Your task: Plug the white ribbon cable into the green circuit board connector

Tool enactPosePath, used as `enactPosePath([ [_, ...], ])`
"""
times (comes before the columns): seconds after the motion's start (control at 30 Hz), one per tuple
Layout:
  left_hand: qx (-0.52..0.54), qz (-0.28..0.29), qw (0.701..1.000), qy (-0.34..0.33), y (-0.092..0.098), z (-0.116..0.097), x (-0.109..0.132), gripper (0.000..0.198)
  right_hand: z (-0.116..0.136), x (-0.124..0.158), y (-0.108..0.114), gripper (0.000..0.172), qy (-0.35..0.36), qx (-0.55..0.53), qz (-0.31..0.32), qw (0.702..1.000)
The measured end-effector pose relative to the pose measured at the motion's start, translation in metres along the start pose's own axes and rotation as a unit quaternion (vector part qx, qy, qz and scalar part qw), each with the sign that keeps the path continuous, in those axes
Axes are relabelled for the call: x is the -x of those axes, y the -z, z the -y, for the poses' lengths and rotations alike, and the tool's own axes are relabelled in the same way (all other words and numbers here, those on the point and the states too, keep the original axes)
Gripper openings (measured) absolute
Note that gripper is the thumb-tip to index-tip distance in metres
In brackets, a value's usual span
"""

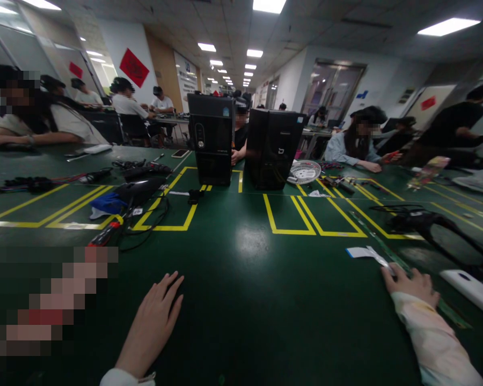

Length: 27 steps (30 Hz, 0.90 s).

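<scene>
My left hand (155, 321) lies flat on the green table (249, 300), fingers stretched out and together, holding nothing. My right hand (411, 284) rests at the right, fingers reaching onto a thin white strip (368, 253) that lies on the table; whether the fingertips pinch it or just touch it is unclear. Two black computer towers (212, 138) (274, 147) stand upright at the middle back, inside yellow taped boxes.
A white fan grille (304, 171) lies right of the towers. Black cables, a blue cloth (107, 203) and a red-handled tool (104, 234) sit at the left. A black stand (426, 222) and a white flat object (473, 292) are at the right. Several people sit around the tables.
</scene>
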<state>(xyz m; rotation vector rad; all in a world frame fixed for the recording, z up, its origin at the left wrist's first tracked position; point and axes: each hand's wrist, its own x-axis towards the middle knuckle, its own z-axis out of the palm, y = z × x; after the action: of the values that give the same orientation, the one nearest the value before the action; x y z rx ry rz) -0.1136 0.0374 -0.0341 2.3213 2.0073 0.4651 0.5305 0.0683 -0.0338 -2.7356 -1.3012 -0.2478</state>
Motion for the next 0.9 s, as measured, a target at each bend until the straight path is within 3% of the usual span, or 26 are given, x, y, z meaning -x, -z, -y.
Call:
enactPosePath([
  [0.1,-0.005,-0.007,1.0,-0.005,-0.003,0.002,0.0,0.053,0.002,0.003,0.005,0.07,-0.058,-0.024,0.039,0.997],
  [0.3,-0.011,-0.018,1.0,-0.021,-0.004,0.003,0.0,0.054,0.006,0.002,0.013,0.066,-0.058,-0.034,0.072,0.995],
  [0.9,-0.013,-0.007,1.0,-0.011,-0.003,0.003,0.001,0.056,-0.001,-0.006,0.001,0.054,-0.018,-0.039,0.055,0.998],
])
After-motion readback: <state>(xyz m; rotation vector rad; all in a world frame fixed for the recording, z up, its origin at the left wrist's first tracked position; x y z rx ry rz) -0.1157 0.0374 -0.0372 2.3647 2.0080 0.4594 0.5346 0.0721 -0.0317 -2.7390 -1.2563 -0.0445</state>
